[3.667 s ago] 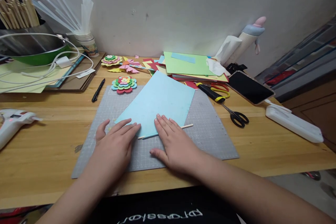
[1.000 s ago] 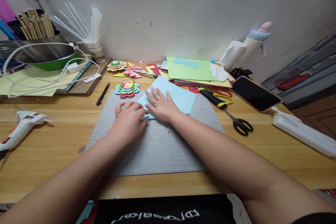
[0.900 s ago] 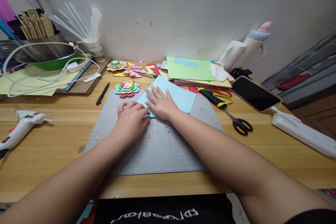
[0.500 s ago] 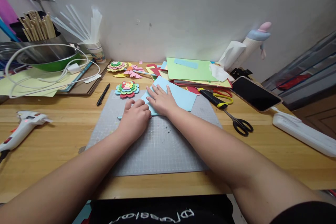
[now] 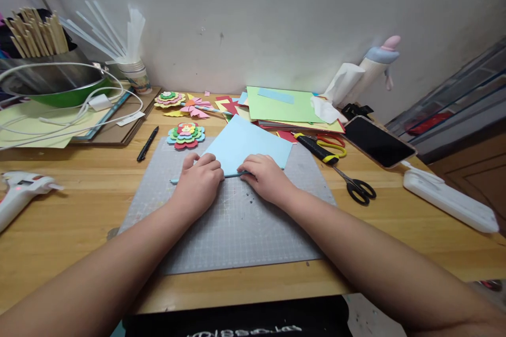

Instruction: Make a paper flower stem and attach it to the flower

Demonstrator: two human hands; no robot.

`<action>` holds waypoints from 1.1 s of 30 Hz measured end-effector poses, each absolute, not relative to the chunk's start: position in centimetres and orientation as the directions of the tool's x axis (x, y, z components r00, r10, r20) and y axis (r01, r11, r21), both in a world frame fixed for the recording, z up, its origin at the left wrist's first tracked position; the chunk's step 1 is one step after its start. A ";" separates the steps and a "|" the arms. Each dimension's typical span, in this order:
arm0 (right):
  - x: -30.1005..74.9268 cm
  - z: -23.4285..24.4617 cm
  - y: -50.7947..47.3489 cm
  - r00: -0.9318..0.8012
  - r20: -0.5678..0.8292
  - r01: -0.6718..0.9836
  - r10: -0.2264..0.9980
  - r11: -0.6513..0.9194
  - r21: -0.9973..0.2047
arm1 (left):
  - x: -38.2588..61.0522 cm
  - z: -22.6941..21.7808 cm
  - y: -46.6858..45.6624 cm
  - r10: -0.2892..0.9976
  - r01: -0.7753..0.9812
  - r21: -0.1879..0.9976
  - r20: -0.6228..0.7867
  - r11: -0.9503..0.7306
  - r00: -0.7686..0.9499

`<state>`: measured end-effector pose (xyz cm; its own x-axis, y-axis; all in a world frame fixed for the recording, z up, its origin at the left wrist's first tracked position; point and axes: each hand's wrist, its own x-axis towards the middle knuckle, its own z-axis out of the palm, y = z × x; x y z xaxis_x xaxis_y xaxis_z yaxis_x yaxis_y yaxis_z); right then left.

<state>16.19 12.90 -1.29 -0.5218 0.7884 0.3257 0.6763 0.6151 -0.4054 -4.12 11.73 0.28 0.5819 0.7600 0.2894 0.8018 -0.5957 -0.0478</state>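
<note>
here, a mat (image 5: 245, 231) bears blue paper (image 5: 247, 142), the wall (image 5: 276, 21) seemingly scuffed.

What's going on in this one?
A person has both hands at the near edge of a light-blue sheet of paper, which is rolled into a thin tube. The left hand curls over the edge, a bit of tube showing beyond it; the right hand pinches it farther right. Most of the sheet lies flat, largely over a gray cutting mat. Black-handled scissors lie to the right, a hot glue gun to the left.
</note>
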 end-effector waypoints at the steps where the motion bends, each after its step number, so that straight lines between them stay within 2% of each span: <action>1: 16.1 -1.5 12.9 -0.527 0.324 0.675 0.786 0.618 -0.403 | -4.1 0.3 11.7 0.760 0.803 -0.051 0.290 -0.594 0.581; 14: 15.4 -1.7 11.5 -0.545 0.322 0.673 0.775 0.632 -0.383 | -4.0 0.5 9.7 0.723 0.774 -0.176 0.280 -0.608 0.631; 20: 15.2 -1.1 6.8 -0.562 0.288 0.667 0.775 0.631 -0.396 | -4.5 1.5 5.4 0.716 0.747 -0.175 0.216 -0.641 0.664; 23: 15.0 -1.0 4.2 -0.562 0.255 0.668 0.787 0.614 -0.420 | -4.8 1.1 2.4 0.722 0.759 -0.143 0.238 -0.636 0.650; 25: 14.9 -0.9 2.8 -0.562 0.238 0.669 0.792 0.604 -0.433 | -4.7 0.5 0.7 0.719 0.780 -0.108 0.326 -0.616 0.614; 27: 14.9 -1.0 2.0 -0.557 0.235 0.669 0.797 0.598 -0.442 | -4.7 0.0 -0.3 0.724 0.800 -0.046 0.397 -0.599 0.564; 29: 14.9 -1.0 1.7 -0.549 0.234 0.672 0.802 0.591 -0.447 | -5.3 0.1 -0.4 0.761 0.812 0.055 0.389 -0.581 0.519; 32: 14.9 -1.1 1.7 -0.540 0.235 0.674 0.808 0.582 -0.454 | -8.8 1.0 1.1 0.859 0.877 0.162 0.341 -0.453 0.382; 33: 14.9 -1.1 1.8 -0.539 0.237 0.674 0.809 0.582 -0.455 | -10.8 1.4 1.9 0.905 0.935 0.170 0.352 -0.312 0.238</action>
